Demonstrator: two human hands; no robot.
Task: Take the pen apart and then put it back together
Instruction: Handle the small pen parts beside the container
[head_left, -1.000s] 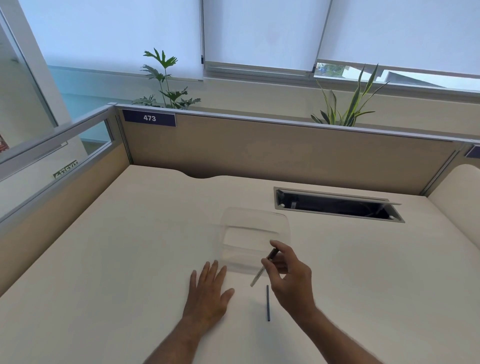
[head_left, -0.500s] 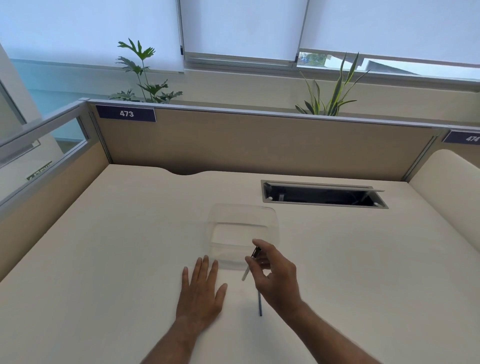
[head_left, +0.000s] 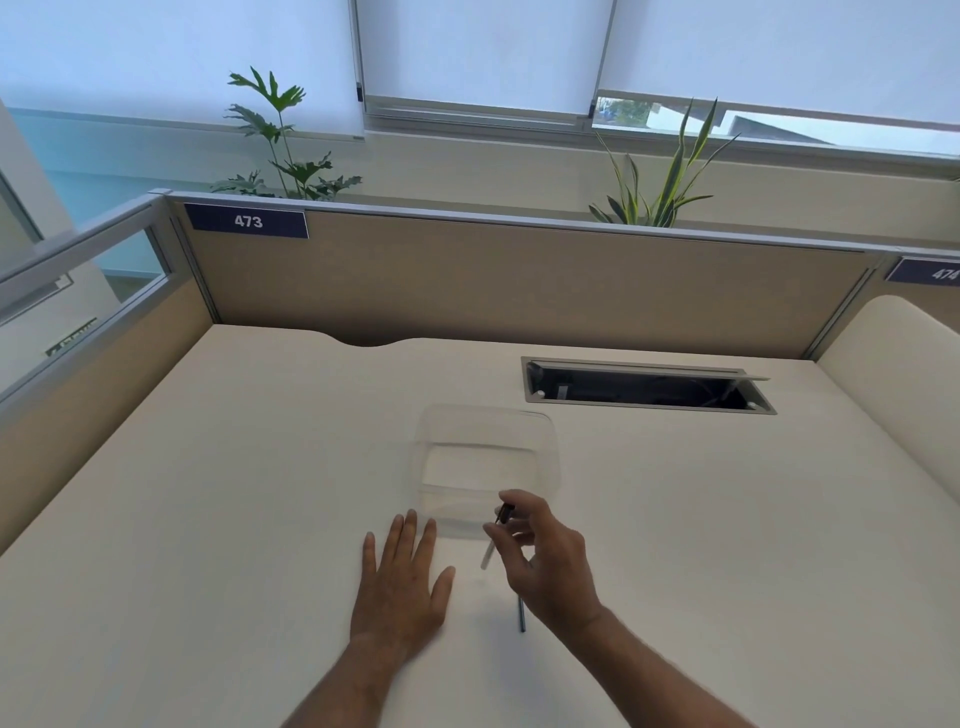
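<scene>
Pen (head_left: 493, 538), taken apart and lying in at least two pieces on a pale desk (head_left: 234, 493). Right hand (head_left: 545, 561) is pinching the clear barrel between thumb and fingertips, holding it tilted just above the desk, dark end up toward a clear plastic box (head_left: 488, 467) and pale end pointing down toward the person. Left hand (head_left: 402, 582) is resting flat on the desk, palm down, fingers spread, gripping nothing, just left of the barrel and near the front edge of the box. Ink refill (head_left: 521, 616), a thin dark rod, is lying on the desk just beside the right wrist, partly hidden by it, apart from the barrel. Box is appearing empty, though its clear walls make that hard to confirm; any spring or small cap is too small to make out. Cable slot (head_left: 644, 384) is sitting open farther back on the right, well apart from the work. Judged step: the taking-apart seems to be done or nearly so, and the turn toward putting back together is at hand. Next move is likely calling for the left hand to pick up the refill while the right is steadying the barrel with its open end exposed, then threading the rod straight in without bending it. Which end of the barrel is open cannot be told.
</scene>
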